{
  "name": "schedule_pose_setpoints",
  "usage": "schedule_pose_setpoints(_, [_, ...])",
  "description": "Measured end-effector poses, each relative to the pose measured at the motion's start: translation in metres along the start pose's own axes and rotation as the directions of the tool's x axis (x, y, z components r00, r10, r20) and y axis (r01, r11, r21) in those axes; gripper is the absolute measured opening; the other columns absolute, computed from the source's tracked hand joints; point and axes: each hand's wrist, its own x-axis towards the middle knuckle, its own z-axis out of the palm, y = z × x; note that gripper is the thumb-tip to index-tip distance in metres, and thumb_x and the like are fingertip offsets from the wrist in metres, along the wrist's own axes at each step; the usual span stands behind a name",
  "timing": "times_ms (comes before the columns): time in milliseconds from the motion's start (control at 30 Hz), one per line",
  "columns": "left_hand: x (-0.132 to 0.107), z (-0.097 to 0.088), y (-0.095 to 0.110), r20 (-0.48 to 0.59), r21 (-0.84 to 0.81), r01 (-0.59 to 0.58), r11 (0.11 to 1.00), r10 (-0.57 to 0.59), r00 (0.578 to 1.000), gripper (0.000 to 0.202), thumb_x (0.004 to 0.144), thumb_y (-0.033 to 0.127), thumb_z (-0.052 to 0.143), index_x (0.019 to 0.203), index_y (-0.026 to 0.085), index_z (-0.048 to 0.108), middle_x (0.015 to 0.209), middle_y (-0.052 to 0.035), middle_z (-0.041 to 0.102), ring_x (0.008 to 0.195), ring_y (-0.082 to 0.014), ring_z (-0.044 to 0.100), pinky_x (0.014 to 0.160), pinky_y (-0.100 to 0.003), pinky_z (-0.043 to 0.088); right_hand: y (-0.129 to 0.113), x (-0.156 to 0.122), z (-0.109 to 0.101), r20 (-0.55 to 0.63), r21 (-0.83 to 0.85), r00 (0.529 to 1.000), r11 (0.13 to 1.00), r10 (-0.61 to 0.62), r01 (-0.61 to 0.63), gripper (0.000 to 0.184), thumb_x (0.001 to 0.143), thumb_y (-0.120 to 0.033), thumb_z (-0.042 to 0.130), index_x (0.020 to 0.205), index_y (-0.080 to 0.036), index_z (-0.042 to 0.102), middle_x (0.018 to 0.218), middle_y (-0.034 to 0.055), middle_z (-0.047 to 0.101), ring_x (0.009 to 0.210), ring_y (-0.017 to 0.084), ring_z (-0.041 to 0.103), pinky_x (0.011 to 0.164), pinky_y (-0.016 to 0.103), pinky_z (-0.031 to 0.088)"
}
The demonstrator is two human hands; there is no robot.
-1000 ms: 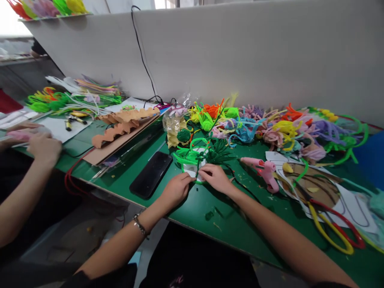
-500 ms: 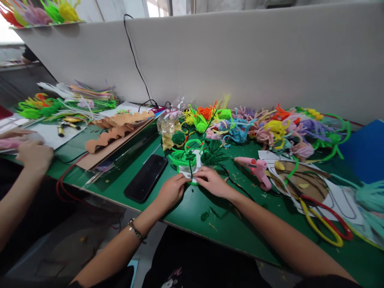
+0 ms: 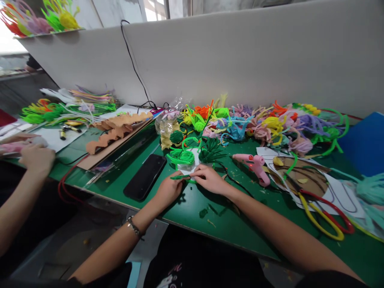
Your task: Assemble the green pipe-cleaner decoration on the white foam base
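A dark green pipe cleaner piece [image 3: 180,177] lies sideways across the fingertips of my two hands. My left hand [image 3: 170,189] pinches it from the left. My right hand [image 3: 209,179] closes on its right end with fingertips together, close to my left fingers. Just beyond them is a white paper piece [image 3: 195,155] with a bright green pipe cleaner edge. A bright green pipe cleaner bundle [image 3: 181,157] rests on its left side, and a dark green bundle [image 3: 211,150] sits at its right. My fingers hide the paper's near part.
A black phone [image 3: 145,177] lies left of my hands. To the right are a pink glue gun [image 3: 253,166] and red-yellow scissors [image 3: 325,214]. Colourful pipe cleaner bundles [image 3: 240,124] line the back panel. Another person's hand [image 3: 37,160] works at far left, beyond brown cardboard [image 3: 102,154].
The dark green pipe cleaner piece, upright over the white paper before, has tipped down to the left over my left fingers. My hands stay close together. The view has shifted slightly.
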Motion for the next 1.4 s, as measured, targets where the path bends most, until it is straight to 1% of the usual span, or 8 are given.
schedule_pose_setpoints(133, [0.002, 0.0, -0.001, 0.033, -0.012, 0.017, 1.0, -0.016, 0.999, 0.03, 0.073, 0.003, 0.036, 0.084, 0.009, 0.063, 0.077, -0.0097, 0.062, 0.069, -0.0161, 0.06, 0.064, -0.027, 0.051, -0.002, -0.001, 0.001, 0.008, -0.023, 1.0, 0.999, -0.027, 0.028, 0.026, 0.075, -0.008, 0.046, 0.089, -0.013, 0.067, 0.082, 0.0068, 0.057, 0.078, 0.014, 0.051, 0.073, 0.028, 0.04])
schedule_pose_setpoints(300, [0.005, -0.001, -0.002, 0.094, -0.015, 0.095, 0.995, -0.093, 0.991, 0.031, 0.07, 0.0, 0.038, 0.081, 0.013, 0.065, 0.08, -0.0086, 0.065, 0.073, -0.0175, 0.062, 0.068, -0.029, 0.05, -0.003, -0.002, 0.002, 0.006, -0.044, 0.998, 0.997, -0.059, 0.059, 0.027, 0.074, -0.006, 0.046, 0.089, -0.013, 0.067, 0.078, 0.0061, 0.055, 0.076, 0.014, 0.05, 0.07, 0.028, 0.04])
schedule_pose_setpoints(533, [0.009, -0.004, -0.004, 0.079, -0.102, 0.05, 0.994, -0.042, 0.996, 0.032, 0.069, -0.001, 0.038, 0.083, 0.011, 0.064, 0.082, -0.0095, 0.065, 0.076, -0.0176, 0.061, 0.069, -0.028, 0.049, -0.002, -0.003, 0.0, 0.003, -0.062, 0.995, 0.994, -0.095, 0.095, 0.025, 0.074, -0.007, 0.046, 0.087, -0.013, 0.067, 0.078, 0.0059, 0.055, 0.074, 0.013, 0.051, 0.069, 0.026, 0.041])
schedule_pose_setpoints(733, [0.016, -0.01, -0.001, 0.137, -0.114, 0.122, 0.986, -0.106, 0.985, 0.03, 0.067, -0.002, 0.04, 0.076, 0.012, 0.064, 0.077, -0.0074, 0.067, 0.074, -0.0158, 0.061, 0.07, -0.026, 0.047, -0.002, -0.005, -0.001, 0.032, -0.083, 0.991, 0.988, -0.128, 0.13, 0.025, 0.073, -0.008, 0.046, 0.086, -0.014, 0.067, 0.077, 0.0049, 0.052, 0.072, 0.013, 0.049, 0.067, 0.026, 0.04])
schedule_pose_setpoints(833, [0.02, -0.013, 0.001, 0.177, -0.098, 0.179, 0.979, -0.16, 0.971, 0.03, 0.067, -0.001, 0.041, 0.076, 0.013, 0.065, 0.078, -0.007, 0.067, 0.074, -0.0157, 0.061, 0.07, -0.025, 0.046, 0.0, -0.006, -0.002, 0.045, -0.082, 0.989, 0.986, -0.143, 0.146, 0.027, 0.072, -0.008, 0.045, 0.087, -0.015, 0.067, 0.078, 0.0051, 0.052, 0.073, 0.013, 0.049, 0.068, 0.026, 0.04])
schedule_pose_setpoints(1067, [0.028, -0.023, 0.007, 0.301, -0.124, 0.263, 0.957, -0.216, 0.929, 0.027, 0.065, 0.001, 0.042, 0.07, 0.012, 0.065, 0.069, -0.0041, 0.066, 0.064, -0.0123, 0.057, 0.058, -0.019, 0.04, 0.004, -0.009, -0.002, 0.088, -0.125, 0.978, 0.972, -0.191, 0.201, 0.029, 0.073, -0.008, 0.044, 0.093, -0.014, 0.064, 0.085, 0.0061, 0.05, 0.08, 0.015, 0.048, 0.074, 0.028, 0.04])
schedule_pose_setpoints(1200, [0.032, -0.028, 0.006, 0.365, -0.198, 0.3, 0.933, -0.214, 0.906, 0.019, 0.071, 0.012, 0.045, 0.067, 0.011, 0.064, 0.058, -0.0015, 0.061, 0.055, -0.01, 0.051, 0.051, -0.018, 0.036, 0.003, -0.01, -0.001, 0.084, -0.15, 0.98, 0.97, -0.18, 0.191, 0.028, 0.072, -0.009, 0.045, 0.092, -0.016, 0.064, 0.085, 0.0058, 0.049, 0.079, 0.015, 0.047, 0.074, 0.03, 0.04])
schedule_pose_setpoints(1400, [0.041, -0.034, 0.001, 0.494, -0.267, 0.341, 0.901, -0.175, 0.851, 0.037, 0.083, 0.027, 0.034, 0.066, 0.011, 0.063, 0.051, -0.0007, 0.059, 0.05, -0.0091, 0.053, 0.051, -0.018, 0.039, 0.002, -0.012, 0.0, 0.086, -0.16, 0.981, 0.969, -0.175, 0.187, 0.028, 0.072, -0.009, 0.046, 0.093, -0.015, 0.063, 0.087, 0.0065, 0.049, 0.081, 0.016, 0.047, 0.075, 0.032, 0.04])
